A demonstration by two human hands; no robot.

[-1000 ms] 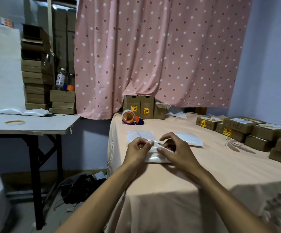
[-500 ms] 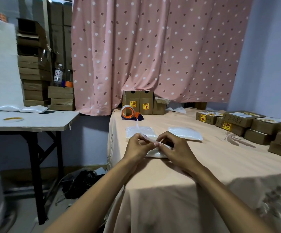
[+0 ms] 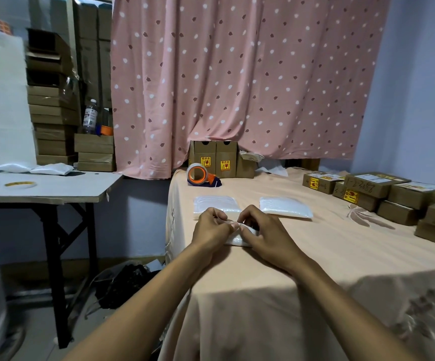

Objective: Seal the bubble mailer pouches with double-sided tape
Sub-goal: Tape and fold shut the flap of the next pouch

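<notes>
A white bubble mailer pouch (image 3: pixel 239 240) lies on the peach-covered table (image 3: pixel 302 256), mostly hidden under my hands. My left hand (image 3: pixel 211 227) and my right hand (image 3: pixel 265 234) meet over its top edge, fingertips pinching the flap and a thin strip along it. Two more white pouches lie just beyond: one (image 3: pixel 216 204) behind my left hand, another (image 3: pixel 285 207) to the right. A roll of double-sided tape (image 3: pixel 20 184) rests on the grey side table (image 3: pixel 55 190) at the left.
An orange tape dispenser (image 3: pixel 200 175) sits at the table's far left, brown boxes (image 3: pixel 216 158) behind it by the pink curtain. Several labelled cardboard boxes (image 3: pixel 382 194) line the right side. More pouches (image 3: pixel 23 168) and stacked cartons (image 3: pixel 52 121) stand at the left.
My two hands have drawn closer together over the pouch's edge, and the thin strip that stood up between them now lies lower. The view has shifted slightly.
</notes>
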